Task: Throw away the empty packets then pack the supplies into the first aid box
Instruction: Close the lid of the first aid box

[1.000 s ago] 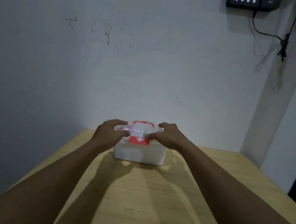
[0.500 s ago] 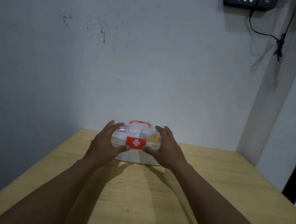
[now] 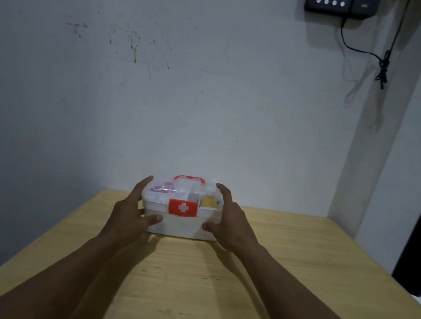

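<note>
Both hands clasp the closed first aid box on the tabletop.

The left hand (image 3: pixel 131 210) presses the box's left end and the right hand (image 3: pixel 229 219) its right end, thumbs on the front wall. Between them, the white first aid box (image 3: pixel 180 225) stands at the far end of the wooden tabletop (image 3: pixel 190 287); through its clear lid (image 3: pixel 182 191) show pinkish and yellow supplies, too blurred to name.

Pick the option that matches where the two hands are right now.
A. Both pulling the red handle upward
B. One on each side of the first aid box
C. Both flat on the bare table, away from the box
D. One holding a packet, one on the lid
B: the left hand and the right hand flank the closed first aid box, thumbs on its front, on the table.
</note>
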### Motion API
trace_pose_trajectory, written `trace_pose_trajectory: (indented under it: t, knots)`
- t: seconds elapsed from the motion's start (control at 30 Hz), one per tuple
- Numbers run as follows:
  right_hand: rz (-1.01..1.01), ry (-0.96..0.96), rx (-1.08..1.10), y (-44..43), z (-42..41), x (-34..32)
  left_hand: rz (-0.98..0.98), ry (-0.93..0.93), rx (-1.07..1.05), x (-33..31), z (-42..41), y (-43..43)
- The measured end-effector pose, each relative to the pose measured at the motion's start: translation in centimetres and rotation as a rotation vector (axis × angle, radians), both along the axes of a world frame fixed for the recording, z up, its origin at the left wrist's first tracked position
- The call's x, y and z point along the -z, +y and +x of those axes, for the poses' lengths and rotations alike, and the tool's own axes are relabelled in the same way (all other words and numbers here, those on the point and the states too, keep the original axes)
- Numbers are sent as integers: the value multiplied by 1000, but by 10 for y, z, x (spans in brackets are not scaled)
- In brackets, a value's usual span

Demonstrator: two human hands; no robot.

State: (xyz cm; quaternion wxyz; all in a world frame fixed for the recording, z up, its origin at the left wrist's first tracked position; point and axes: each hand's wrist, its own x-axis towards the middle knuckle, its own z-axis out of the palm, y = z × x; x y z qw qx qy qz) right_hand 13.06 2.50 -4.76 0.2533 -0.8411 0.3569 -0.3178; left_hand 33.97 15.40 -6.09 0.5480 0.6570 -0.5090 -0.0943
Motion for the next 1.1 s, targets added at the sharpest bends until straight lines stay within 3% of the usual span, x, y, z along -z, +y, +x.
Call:
trace_pose_trajectory:
  t: [0.23, 0.73, 1.1]
  knots:
    - [0, -70, 45, -13, -20, 3, -40, 25, 20, -8, -25, -18]
    - [10, 51, 136, -85, -91, -13, -4, 71, 10, -4, -95, -106]
    - [12, 80, 130, -114, -92, -8, -11, -26, -53, 0, -107, -123]
